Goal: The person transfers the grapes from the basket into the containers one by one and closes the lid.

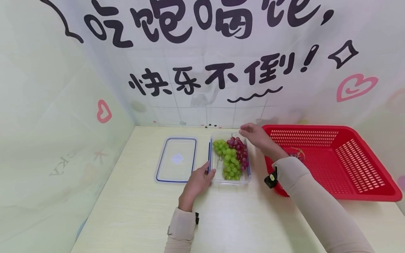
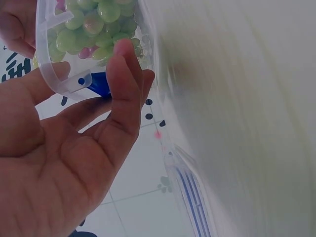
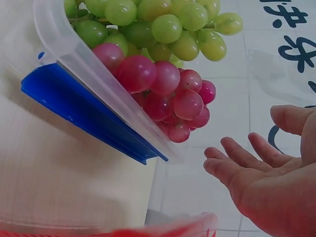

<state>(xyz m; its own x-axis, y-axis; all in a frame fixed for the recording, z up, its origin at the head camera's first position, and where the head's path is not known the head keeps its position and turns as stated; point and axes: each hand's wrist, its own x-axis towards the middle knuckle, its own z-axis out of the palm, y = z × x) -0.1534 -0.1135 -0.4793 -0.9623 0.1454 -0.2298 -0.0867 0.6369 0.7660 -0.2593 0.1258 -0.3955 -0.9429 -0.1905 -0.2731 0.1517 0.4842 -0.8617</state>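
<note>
A clear plastic food container [image 1: 230, 182] with blue side latches stands on the table. Inside lie green grapes [image 1: 232, 163] and a bunch of red grapes [image 1: 240, 149]. My left hand [image 1: 199, 181] grips the container's near left corner, thumb at the front wall and fingers along the side by a blue latch [image 2: 100, 84]. Past the far right corner, my right hand [image 1: 257, 136] hovers with its fingers spread loosely. In the right wrist view that hand [image 3: 271, 173] holds nothing and is apart from the red grapes [image 3: 158, 94].
The container's clear lid [image 1: 177, 159] with a blue seal lies flat to the left. On the right stands a red plastic basket [image 1: 345, 168], with some dark grapes and a stem [image 1: 299, 154] at its left side, partly behind my right arm. A printed cloth backdrop [image 1: 190, 112] closes off the back.
</note>
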